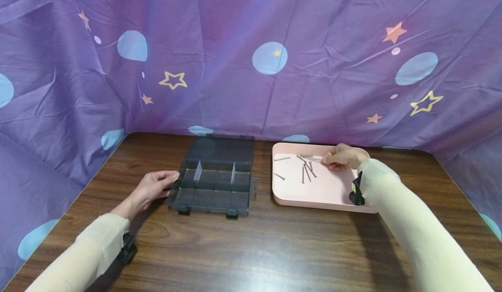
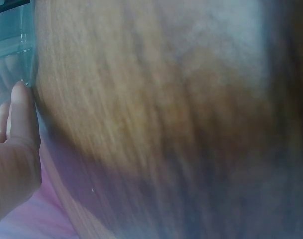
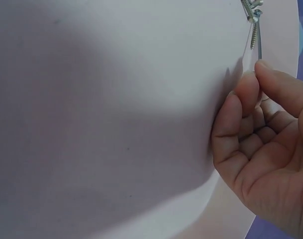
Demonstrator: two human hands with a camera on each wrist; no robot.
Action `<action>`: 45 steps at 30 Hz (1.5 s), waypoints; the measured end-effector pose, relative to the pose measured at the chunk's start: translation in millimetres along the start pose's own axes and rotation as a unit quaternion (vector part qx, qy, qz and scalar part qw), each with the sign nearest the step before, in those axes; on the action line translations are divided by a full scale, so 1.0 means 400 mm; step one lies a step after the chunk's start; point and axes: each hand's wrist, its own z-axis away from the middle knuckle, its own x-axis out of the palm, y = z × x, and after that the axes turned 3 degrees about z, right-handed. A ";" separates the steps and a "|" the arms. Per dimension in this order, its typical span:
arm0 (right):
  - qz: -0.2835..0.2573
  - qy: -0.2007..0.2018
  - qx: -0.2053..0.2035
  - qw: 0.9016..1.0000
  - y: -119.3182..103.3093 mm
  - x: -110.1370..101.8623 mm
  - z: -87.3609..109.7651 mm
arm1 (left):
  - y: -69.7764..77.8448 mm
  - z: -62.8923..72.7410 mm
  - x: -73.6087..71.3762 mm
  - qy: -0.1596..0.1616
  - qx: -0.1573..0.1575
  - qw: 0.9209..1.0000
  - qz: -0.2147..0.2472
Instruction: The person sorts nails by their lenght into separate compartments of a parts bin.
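Currently, the left hand holds the box at its nine o'clock; the right hand pinches a screw toward the tray's one o'clock, more screws near eleven.

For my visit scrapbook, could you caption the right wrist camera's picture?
A right hand pinches a slim metal fastener near silvery threaded screws in a pale pink, shallow tray.

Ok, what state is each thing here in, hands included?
Box lid: open, laid back
Front latches: unfastened
Dividers: upright in the box
Tray: flat on the table, holding screws
Loose screws: lying down, mostly bunched
Left hand: touching the box's left side
Right hand: pinching one screw
Backdrop cloth: hanging, creased
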 end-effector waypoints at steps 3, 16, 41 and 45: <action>-0.005 0.003 0.004 1.000 -0.003 -0.002 0.003 | 0.000 -0.001 0.000 -0.002 0.000 1.000 0.002; -0.088 -0.006 0.022 0.996 -0.002 -0.008 0.017 | 0.000 0.000 -0.003 -0.006 -0.002 1.000 -0.005; -0.083 -0.020 0.036 0.996 -0.005 -0.002 0.017 | -0.001 -0.001 -0.003 -0.008 0.002 1.000 -0.003; -0.077 -0.020 0.035 0.996 -0.010 0.001 0.021 | -0.002 -0.001 -0.003 -0.007 0.001 1.000 -0.004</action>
